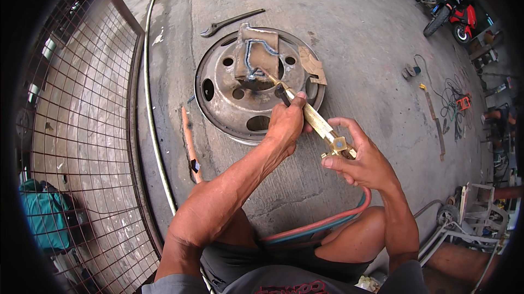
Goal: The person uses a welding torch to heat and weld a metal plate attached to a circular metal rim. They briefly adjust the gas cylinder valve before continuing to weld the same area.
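Observation:
A brass gas torch (pixel 312 115) slants across the middle, its thin tip reaching up-left over a metal wheel rim (pixel 215 109) that lies flat on the floor. My left hand (pixel 286 125) is closed around the torch's forward part; a small black piece (pixel 282 94) juts out beside my thumb. At the rear end, my right hand (pixel 367 157) has its thumb and fingers curled around the brass valve fittings (pixel 339 144). On the rim rests a brown, box-like metal piece (pixel 262 37) with a bluish-grey line on its top. The torch tip is close to this piece's lower edge.
Red and blue-green hoses (pixel 322 227) run across my lap. An adjustable wrench (pixel 232 23) lies beyond the rim, a piece of cardboard (pixel 312 65) on its right edge. Wire-mesh fencing (pixel 87 130) borders the left. Cables (pixel 450 97) and a metal bar (pixel 434 122) lie right; motorcycles (pixel 450 7) stand far right.

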### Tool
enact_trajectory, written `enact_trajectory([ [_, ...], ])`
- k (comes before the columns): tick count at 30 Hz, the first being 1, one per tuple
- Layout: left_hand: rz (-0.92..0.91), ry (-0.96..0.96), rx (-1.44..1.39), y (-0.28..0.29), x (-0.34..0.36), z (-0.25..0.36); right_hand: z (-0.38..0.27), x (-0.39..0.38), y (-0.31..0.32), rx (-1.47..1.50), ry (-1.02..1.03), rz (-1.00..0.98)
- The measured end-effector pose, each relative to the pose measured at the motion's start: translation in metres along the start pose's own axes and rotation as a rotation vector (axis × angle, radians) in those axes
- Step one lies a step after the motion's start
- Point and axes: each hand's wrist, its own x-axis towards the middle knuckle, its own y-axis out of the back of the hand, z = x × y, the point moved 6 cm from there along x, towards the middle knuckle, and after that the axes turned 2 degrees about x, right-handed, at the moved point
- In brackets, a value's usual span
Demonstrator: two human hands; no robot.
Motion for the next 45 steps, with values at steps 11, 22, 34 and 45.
enact_trajectory([
  [11,-0.016,-0.031,-0.078,-0.001,0.010,0.005,-0.001,0.005,0.007,0.030,0.048,0.019],
  [22,-0.032,-0.029,-0.077,-0.002,0.011,0.006,-0.007,0.003,0.006,-0.039,0.025,0.023],
  [34,-0.020,-0.026,-0.068,-0.002,0.011,0.004,-0.008,0.003,0.005,-0.089,-0.019,0.004],
  [45,-0.010,-0.023,-0.061,-0.006,0.008,0.004,-0.006,0.000,0.008,-0.104,-0.018,-0.006],
])
